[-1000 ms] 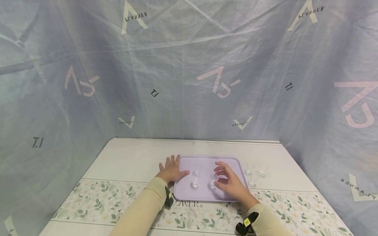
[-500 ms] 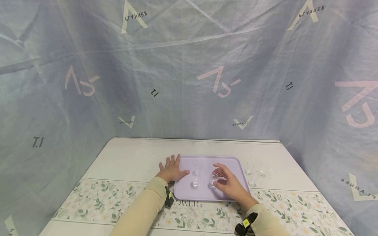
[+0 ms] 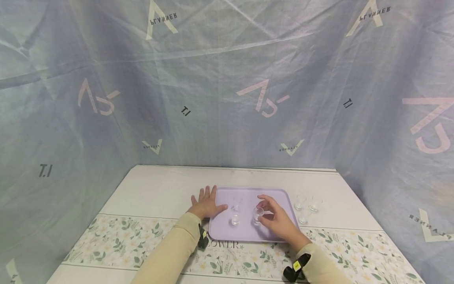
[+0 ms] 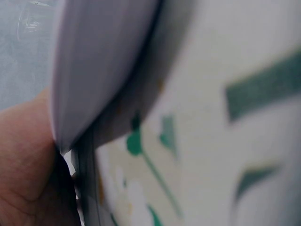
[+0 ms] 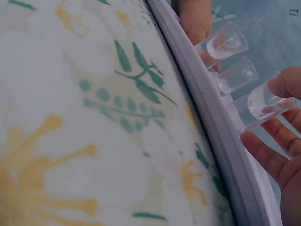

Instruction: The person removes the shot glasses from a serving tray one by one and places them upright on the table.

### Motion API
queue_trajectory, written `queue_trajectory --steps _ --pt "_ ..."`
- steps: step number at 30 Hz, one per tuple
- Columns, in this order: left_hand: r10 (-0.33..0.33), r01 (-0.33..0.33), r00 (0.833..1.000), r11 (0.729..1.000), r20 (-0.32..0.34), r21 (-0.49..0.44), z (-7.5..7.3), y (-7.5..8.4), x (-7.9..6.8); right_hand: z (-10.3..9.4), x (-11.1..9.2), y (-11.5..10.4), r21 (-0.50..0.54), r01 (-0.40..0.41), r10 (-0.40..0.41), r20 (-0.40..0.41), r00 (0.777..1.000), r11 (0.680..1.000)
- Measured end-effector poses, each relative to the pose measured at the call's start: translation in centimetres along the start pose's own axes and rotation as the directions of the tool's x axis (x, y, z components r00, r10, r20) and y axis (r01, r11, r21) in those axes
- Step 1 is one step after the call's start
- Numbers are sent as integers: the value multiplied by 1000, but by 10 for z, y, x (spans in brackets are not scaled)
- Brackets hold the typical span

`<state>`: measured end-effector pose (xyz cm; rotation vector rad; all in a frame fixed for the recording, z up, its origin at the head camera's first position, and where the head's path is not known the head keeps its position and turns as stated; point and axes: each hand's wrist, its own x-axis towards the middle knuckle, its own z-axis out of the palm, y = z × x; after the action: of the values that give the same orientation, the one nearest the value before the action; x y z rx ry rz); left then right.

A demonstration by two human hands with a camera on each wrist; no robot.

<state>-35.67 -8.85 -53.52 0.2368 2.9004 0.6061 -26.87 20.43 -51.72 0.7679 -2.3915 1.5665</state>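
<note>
Cream with Black and Yellow

Left of lower centre, a plain cream left sleeve [image 3: 166, 250]; at lower right, a matching right sleeve [image 3: 324, 265]. Near the cuffs, a black left wrist camera [image 3: 202, 243] and a black right wrist camera [image 3: 289, 274], each with a yellow marking.

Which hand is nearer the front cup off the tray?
Right. The right hand is over the tray, left of the front cup; the left hand is across the tray, at its left edge.
</note>
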Motion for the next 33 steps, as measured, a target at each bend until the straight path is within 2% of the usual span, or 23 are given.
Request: queue_trajectory --steps 5,12,21,27,33 --pt "-1 1 1000 1000 -3 5 2 -1 2 -4 3 -2 -4 -4 4 -15 1000 1000" --pt "1 0 1000 1000 -7 9 3 -2 3 -9 8 -7 -7 40 -40 -13 999 999" --pt "-8 8 1000 1000 11 16 3 -2 5 -14 11 -11 -26 47 -48 -27 998 999" --pt "-7 7 1000 1000 3 3 2 0 3 -25 9 -10 -16 41 -41 -16 999 999" --pt "1 -1 1000 1000 -2 -4 -3 4 -3 -40 5 -10 -28 50 -52 -49 997 998"
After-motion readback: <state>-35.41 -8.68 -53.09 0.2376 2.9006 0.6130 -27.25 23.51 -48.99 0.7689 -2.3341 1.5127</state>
